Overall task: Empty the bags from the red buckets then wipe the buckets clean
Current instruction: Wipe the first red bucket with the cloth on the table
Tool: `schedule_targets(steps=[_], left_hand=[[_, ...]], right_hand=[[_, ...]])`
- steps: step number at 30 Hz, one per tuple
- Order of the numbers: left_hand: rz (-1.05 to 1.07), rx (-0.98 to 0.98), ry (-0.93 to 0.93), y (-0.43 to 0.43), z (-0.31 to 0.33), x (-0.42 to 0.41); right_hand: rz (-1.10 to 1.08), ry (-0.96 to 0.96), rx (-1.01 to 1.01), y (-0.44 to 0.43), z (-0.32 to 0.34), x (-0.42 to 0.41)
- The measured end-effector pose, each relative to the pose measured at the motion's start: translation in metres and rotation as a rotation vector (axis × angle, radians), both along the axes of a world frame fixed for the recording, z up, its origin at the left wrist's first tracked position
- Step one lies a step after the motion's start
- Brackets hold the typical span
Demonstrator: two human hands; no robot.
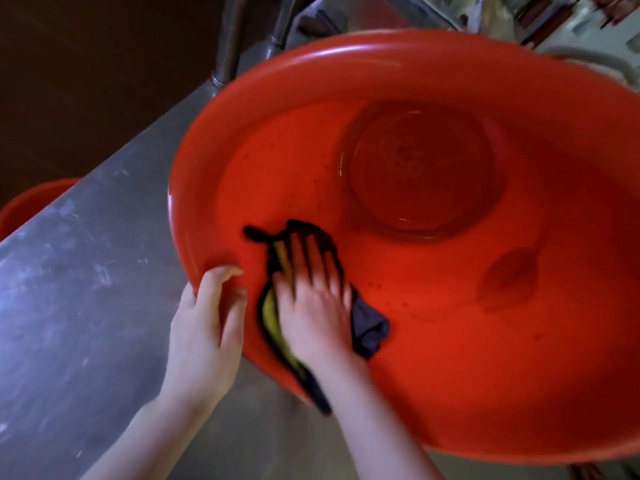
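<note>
A large red bucket [433, 306] fills most of the view, tilted toward me, with dark specks on its inner wall and round bottom. My left hand [204, 323] grips its near-left rim, fingers curled over the edge. Inside the bucket, my right hand [311, 296] presses a dark cloth with a yellow part [369, 327] flat against the inner wall, fingers spread and straight. No bag shows inside this bucket.
The bucket rests on a grey metal counter [86, 271] that runs from lower left to upper middle. A second red bucket [24, 206] peeks out beyond the counter's left edge. Metal pipes [228, 39] stand behind the bucket, and blurred clutter lies at the top right.
</note>
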State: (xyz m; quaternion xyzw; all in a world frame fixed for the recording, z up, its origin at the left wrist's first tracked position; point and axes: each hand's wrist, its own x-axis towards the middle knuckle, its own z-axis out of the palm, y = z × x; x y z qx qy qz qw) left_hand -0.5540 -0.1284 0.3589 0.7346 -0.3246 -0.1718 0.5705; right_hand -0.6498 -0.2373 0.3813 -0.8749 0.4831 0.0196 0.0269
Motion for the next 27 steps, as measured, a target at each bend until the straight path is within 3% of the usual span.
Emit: schedule_targets(steps=[5, 8, 11, 15, 19, 22, 25, 27], left_hand=[[-0.038, -0.001, 0.003, 0.0, -0.003, -0.002], [-0.012, 0.011, 0.023, -0.002, -0.004, -0.004], [-0.009, 0.009, 0.037, -0.002, -0.005, -0.005], [-0.008, -0.008, 0.064, -0.001, 0.001, -0.003], [-0.002, 0.032, 0.072, 0.003, 0.005, -0.002], [-0.041, 0.037, 0.079, 0.005, 0.011, -0.003], [-0.218, 0.124, 0.092, 0.011, 0.021, 0.002], [-0.255, 0.23, -0.064, 0.017, 0.034, 0.014]], right_hand=[[-0.409, -0.071, 0.152, -0.103, 0.01, 0.016], [-0.36, -0.057, 0.179, -0.099, 0.009, 0.026], [-0.119, -0.069, 0.022, -0.035, 0.003, 0.022], [0.11, -0.172, 0.034, 0.045, 0.005, 0.013], [-0.111, -0.093, -0.038, -0.025, 0.002, 0.031], [-0.312, -0.134, 0.154, -0.096, 0.004, 0.043], [-0.292, -0.094, 0.192, -0.122, 0.001, 0.042], [-0.245, -0.075, 0.155, -0.119, -0.005, 0.036]])
